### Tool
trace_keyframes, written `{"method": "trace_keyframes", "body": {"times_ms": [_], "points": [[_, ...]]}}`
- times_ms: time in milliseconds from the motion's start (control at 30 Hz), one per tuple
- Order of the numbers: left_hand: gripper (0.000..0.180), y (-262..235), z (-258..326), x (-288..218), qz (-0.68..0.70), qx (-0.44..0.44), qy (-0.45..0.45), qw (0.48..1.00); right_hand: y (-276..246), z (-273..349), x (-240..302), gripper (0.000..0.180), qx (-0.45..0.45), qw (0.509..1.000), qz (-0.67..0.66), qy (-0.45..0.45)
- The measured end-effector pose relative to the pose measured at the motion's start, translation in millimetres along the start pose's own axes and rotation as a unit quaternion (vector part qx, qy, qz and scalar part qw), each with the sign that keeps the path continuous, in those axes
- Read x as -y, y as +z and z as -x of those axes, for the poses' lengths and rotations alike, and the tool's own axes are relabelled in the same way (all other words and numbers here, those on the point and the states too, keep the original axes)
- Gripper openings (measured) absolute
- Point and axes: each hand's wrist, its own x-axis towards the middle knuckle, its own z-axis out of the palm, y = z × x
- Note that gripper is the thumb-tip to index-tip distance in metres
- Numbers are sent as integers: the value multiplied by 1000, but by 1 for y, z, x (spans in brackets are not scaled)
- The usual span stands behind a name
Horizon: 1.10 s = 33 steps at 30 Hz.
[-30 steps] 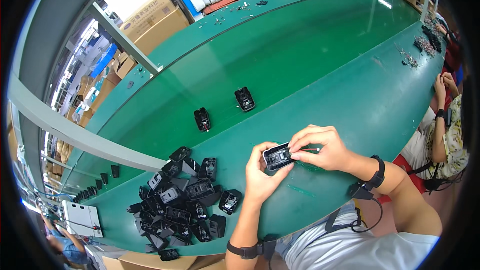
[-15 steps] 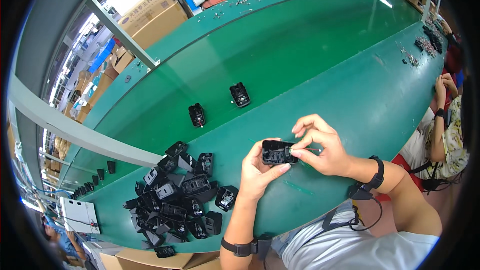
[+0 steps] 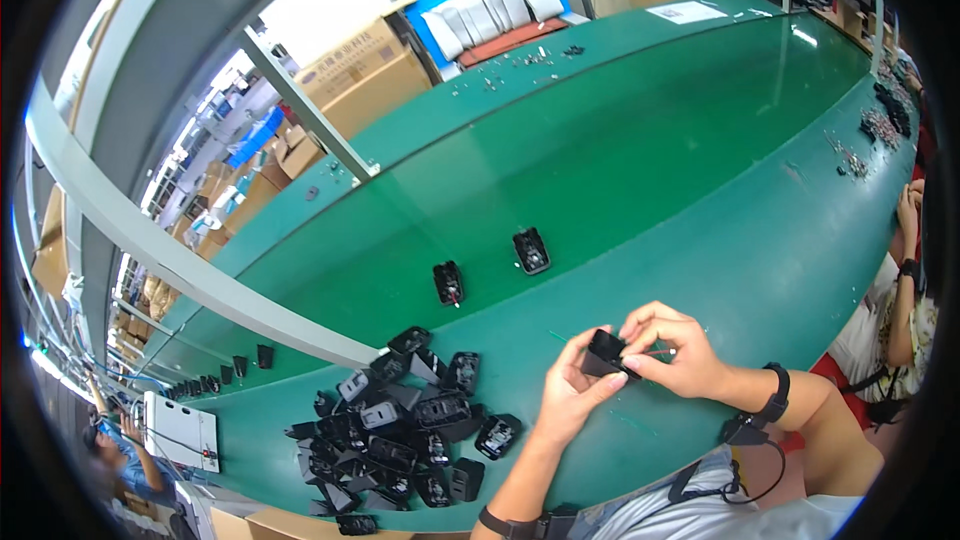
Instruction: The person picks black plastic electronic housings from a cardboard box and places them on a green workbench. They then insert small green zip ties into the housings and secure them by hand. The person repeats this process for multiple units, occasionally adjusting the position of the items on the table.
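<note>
Left hand (image 3: 580,385) curled around small black box (image 3: 606,350) | right hand (image 3: 676,357): thumb and finger close together at its right side, can't tell what they pinch | box dark, tipped, above worktop (image 3: 770,285) | fingers cover part, can't tell its long way | pile of black cases (image 3: 390,452) to the left

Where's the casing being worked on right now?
In the head view, the black casing is low and right of centre, in the left hand, with the right hand at its right side; the casing heap lies to its left.
</note>
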Motion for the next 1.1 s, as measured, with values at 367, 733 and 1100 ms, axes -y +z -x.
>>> {"method": "trace_keyframes", "body": {"times_ms": [367, 733, 1100], "points": [[56, -13, -2, 11, 38, 23, -23, 999, -11, -6, -4, 20, 106, 992, -63, 13], [64, -8, -5, 8, -30, 15, -37, 999, -22, -13, -8, 28, 146, 984, -75, 66], [58, -3, 0, -1, -133, 24, 2, 991, -18, -8, -26, 23, 183, 898, -315, 247]]}}
